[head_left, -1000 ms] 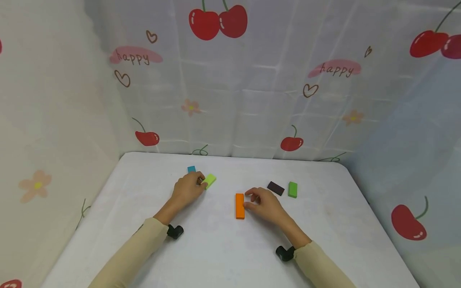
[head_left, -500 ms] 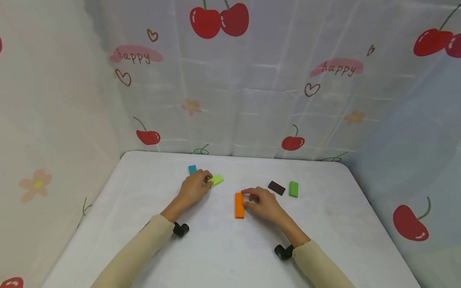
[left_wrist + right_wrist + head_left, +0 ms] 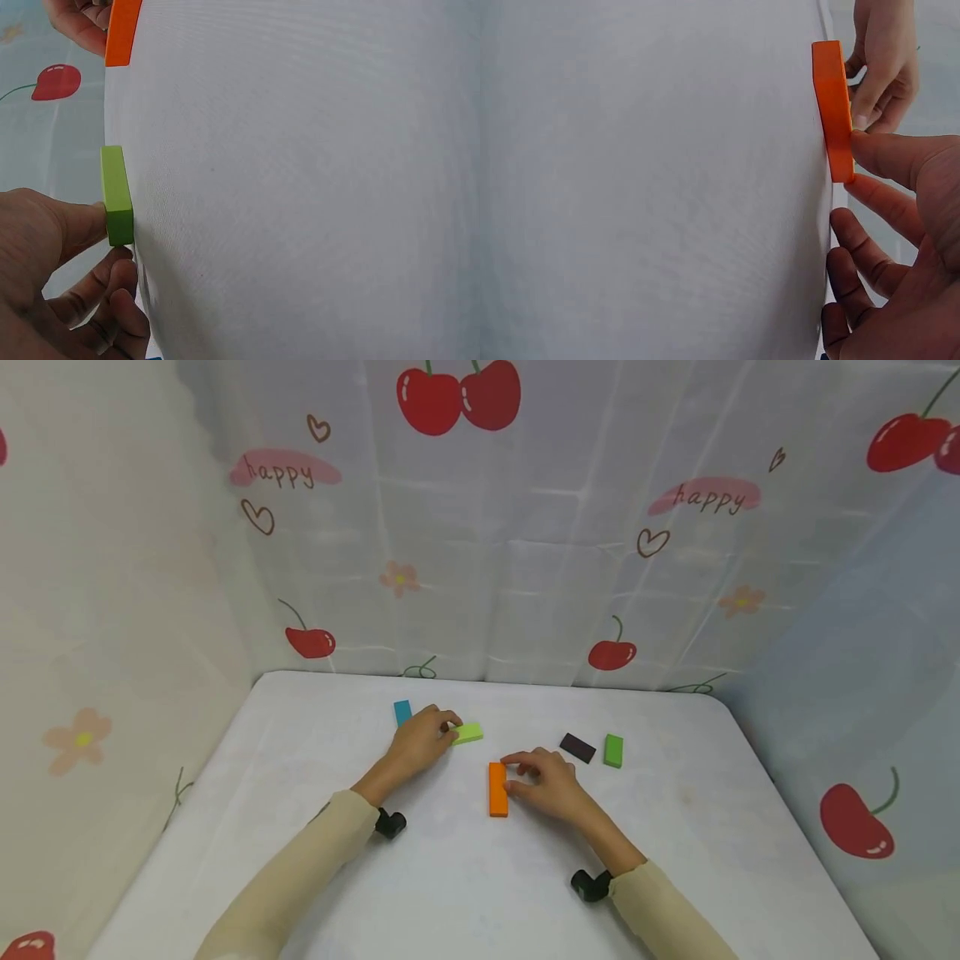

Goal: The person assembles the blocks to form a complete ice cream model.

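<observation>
Left hand (image 3: 420,745) pinches a lime-green rectangular block (image 3: 469,732) by its left end, thumb and fingertips together on it and the right end sticking out bare; whether it rests on the white tabletop (image 3: 675,827) or is slightly raised, I cannot tell. It looks light, stiff and hard to damage, with flat, perhaps slightly slippery faces, so a light hold across the narrow width near one end should suit it. Nearer the person and a little to the right, well within reach, lies an orange rectangular block (image 3: 498,789), likely to handle alike; its long sides seem the best grip. Thumb and index finger of the right hand (image 3: 553,787) touch its right side and far end, but whether they squeeze it is unclear. Beyond the left hand, a blue block (image 3: 402,712) is partly hidden; farther right lie a dark brown block (image 3: 577,747) and a green block (image 3: 612,751), apart.
</observation>
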